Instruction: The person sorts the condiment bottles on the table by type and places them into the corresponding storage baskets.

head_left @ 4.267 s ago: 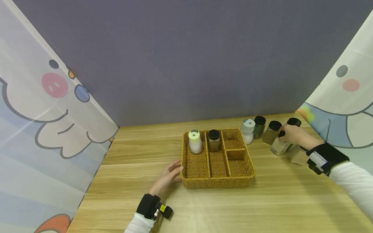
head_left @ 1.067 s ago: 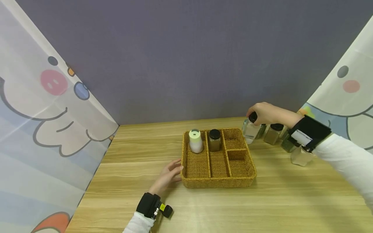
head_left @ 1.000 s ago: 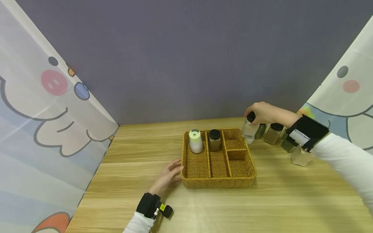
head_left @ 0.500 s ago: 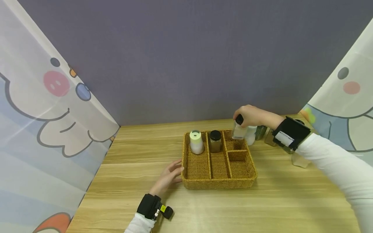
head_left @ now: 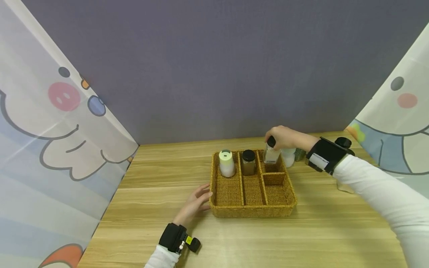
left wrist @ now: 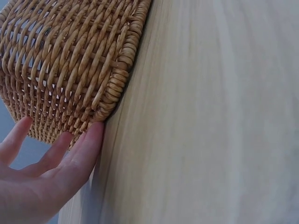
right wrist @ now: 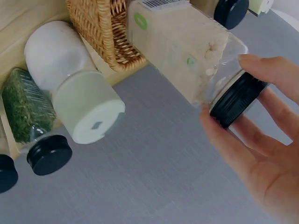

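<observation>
My right hand (head_left: 282,137) grips a clear spice jar (right wrist: 187,49) of pale powder by its black lid (right wrist: 238,99). In the head view the jar's lower part is inside the back right compartment of the wicker basket (head_left: 253,212). My left hand (head_left: 193,203) has its fingers against the basket's left side; in the left wrist view the fingertips (left wrist: 96,130) touch the woven wall low down by the table. A white bottle with a pale green cap (head_left: 227,163) stands in the left compartment, and a black-lidded jar of brown spice (head_left: 248,163) in the middle one.
Just right of the basket stand a white bottle with a pale cap (right wrist: 88,107) and a jar of green herbs (right wrist: 30,109). More black-lidded jars (head_left: 343,142) are beyond, partly hidden by my right arm. A grey wall (head_left: 201,74) rises behind the table.
My right hand picked up the pale powder jar from the group on the right, carried it left past the white bottle and lowered it into the back right compartment. My left hand stayed at the basket.
</observation>
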A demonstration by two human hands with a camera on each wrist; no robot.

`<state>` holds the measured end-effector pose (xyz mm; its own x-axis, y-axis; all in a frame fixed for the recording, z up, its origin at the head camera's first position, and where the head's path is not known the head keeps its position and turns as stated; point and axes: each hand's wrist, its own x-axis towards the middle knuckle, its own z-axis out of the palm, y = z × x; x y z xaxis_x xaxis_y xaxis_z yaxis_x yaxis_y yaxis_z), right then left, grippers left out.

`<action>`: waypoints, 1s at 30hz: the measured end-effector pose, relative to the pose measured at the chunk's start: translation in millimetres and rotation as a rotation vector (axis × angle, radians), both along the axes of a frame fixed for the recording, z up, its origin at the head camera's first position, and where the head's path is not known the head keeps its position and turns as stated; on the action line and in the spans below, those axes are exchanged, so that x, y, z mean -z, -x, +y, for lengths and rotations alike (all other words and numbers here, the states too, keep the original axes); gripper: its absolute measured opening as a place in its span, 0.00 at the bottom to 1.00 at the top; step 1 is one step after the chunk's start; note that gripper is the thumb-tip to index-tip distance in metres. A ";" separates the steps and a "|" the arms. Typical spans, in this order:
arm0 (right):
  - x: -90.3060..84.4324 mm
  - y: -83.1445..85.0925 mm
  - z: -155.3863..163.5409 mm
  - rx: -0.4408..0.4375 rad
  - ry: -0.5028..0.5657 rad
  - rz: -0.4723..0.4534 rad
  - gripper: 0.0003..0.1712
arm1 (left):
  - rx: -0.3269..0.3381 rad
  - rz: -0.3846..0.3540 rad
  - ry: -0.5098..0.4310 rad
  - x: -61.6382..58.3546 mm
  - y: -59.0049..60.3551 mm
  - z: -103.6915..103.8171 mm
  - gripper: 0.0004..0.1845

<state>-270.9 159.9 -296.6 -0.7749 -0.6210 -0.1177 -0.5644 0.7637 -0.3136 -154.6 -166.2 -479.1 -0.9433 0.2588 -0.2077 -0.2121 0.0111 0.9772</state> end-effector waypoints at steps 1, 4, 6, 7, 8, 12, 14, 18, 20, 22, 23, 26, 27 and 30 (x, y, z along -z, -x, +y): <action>1.4 1.0 0.2 0.001 0.000 0.000 0.20 | -0.003 0.000 0.001 0.0 0.1 0.1 0.34; 6.2 4.2 0.5 0.004 0.000 -0.008 0.20 | -0.013 -0.002 0.010 0.2 -0.3 0.6 0.34; 9.6 6.2 0.6 0.005 -0.002 -0.013 0.20 | -0.020 -0.006 0.007 0.6 -0.6 0.6 0.34; 11.1 7.2 0.5 0.002 -0.002 -0.014 0.20 | -0.022 -0.008 0.005 0.7 -0.8 0.6 0.34; 12.4 7.8 0.4 0.002 -0.004 -0.015 0.20 | -0.023 -0.010 0.005 0.4 -0.9 0.6 0.34; 16.4 9.1 0.0 0.001 -0.015 -0.021 0.21 | -0.024 -0.015 0.005 -0.2 -0.6 0.8 0.34; 18.1 9.4 -0.4 0.003 -0.019 -0.023 0.21 | -0.026 -0.015 0.007 -0.2 -0.7 1.1 0.34; 21.6 9.9 -1.5 -0.003 -0.015 -0.026 0.20 | -0.031 -0.014 0.001 1.0 -1.2 1.1 0.34; 23.1 10.1 -2.1 -0.006 -0.012 -0.027 0.20 | -0.028 -0.008 0.003 1.1 -1.1 0.9 0.34; 24.3 10.0 -2.7 -0.009 -0.012 -0.027 0.20 | -0.028 -0.008 0.003 0.6 -1.0 0.7 0.34; 25.2 10.3 -2.7 -0.006 -0.012 -0.029 0.20 | -0.024 -0.002 0.003 0.7 -1.0 0.6 0.35; 27.6 10.4 -3.1 -0.008 -0.014 -0.030 0.20 | -0.029 -0.008 0.008 0.3 -1.1 0.6 0.35; 28.6 10.7 -3.0 -0.007 -0.015 -0.033 0.20 | -0.030 -0.012 0.007 0.2 -1.3 0.6 0.35; 31.4 11.5 -2.4 -0.004 -0.021 -0.032 0.20 | -0.034 -0.014 0.008 0.4 -1.8 0.8 0.35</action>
